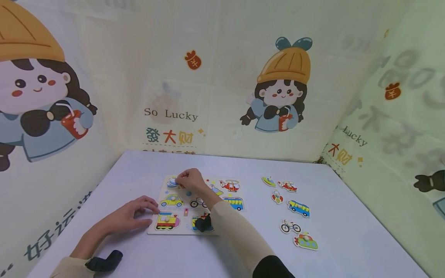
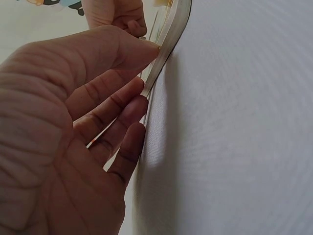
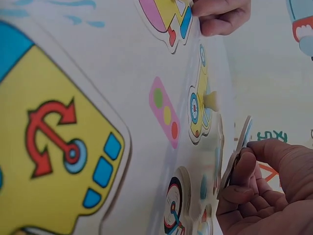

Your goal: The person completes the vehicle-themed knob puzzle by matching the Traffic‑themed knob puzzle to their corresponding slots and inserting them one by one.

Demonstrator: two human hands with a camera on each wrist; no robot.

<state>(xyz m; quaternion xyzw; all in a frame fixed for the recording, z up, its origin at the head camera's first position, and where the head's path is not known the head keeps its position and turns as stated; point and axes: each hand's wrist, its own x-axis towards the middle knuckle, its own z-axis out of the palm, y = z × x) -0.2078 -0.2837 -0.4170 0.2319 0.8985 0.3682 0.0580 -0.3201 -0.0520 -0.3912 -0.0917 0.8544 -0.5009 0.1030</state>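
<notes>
My right hand point(image 1: 193, 182) pinches a thin blue-and-white puzzle piece point(image 1: 171, 183) over the upper left corner of the puzzle board point(image 1: 151, 230). In the right wrist view this piece stands tilted, nearly edge-on, so its picture is mostly hidden. Beside the board's left edge lies my left hand point(image 1: 128, 217), fingers loosely bent and fingertips touching the edge. A yellow car piece point(image 1: 172, 200) and a train piece point(image 1: 167, 221) sit on the board. Under my right wrist is a yellow-and-blue piece with a red anchor point(image 3: 54, 137).
Loose pieces lie right of the board: a bus point(image 1: 298, 208), a bicycle point(image 1: 290, 226), a green submarine point(image 1: 306, 241), a red helicopter point(image 1: 287, 186), a small rocket point(image 1: 277, 197) and a green-and-yellow piece point(image 1: 268, 181). Printed cloth walls point(image 1: 222, 77) stand behind the white table point(image 1: 347, 231).
</notes>
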